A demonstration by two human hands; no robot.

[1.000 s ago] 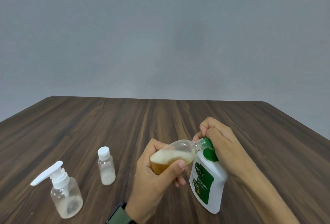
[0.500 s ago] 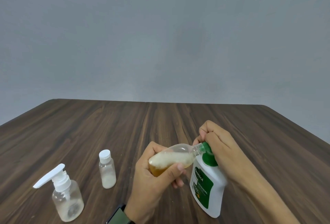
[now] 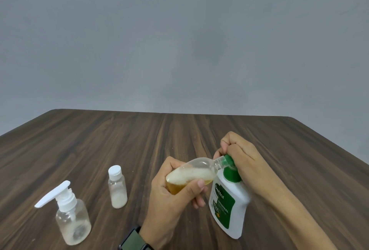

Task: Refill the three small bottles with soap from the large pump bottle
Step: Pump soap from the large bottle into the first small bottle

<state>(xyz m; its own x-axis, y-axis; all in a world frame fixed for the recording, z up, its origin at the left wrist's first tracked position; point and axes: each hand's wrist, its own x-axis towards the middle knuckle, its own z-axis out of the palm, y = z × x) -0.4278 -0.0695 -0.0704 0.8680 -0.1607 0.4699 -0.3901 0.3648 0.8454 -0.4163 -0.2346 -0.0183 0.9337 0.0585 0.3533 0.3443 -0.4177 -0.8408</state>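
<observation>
Lower centre of frame: left hand [image 3: 169,196] grasping tilted small clear bottle [image 3: 191,174], part-filled, light, squeezable, likely slippery. Right hand [image 3: 239,156] clenched over green pump of Dettol bottle [image 3: 229,207], spout at its neck. Best held mid-body.

Dettol pump bottle [image 3: 229,211] showing white body, green label and collar. Tilted small bottle [image 3: 191,176] showing clear with amber soap, white foam. Table [image 3: 99,140] showing dark brown woodgrain. Watch strap [image 3: 133,240] showing olive green.
</observation>
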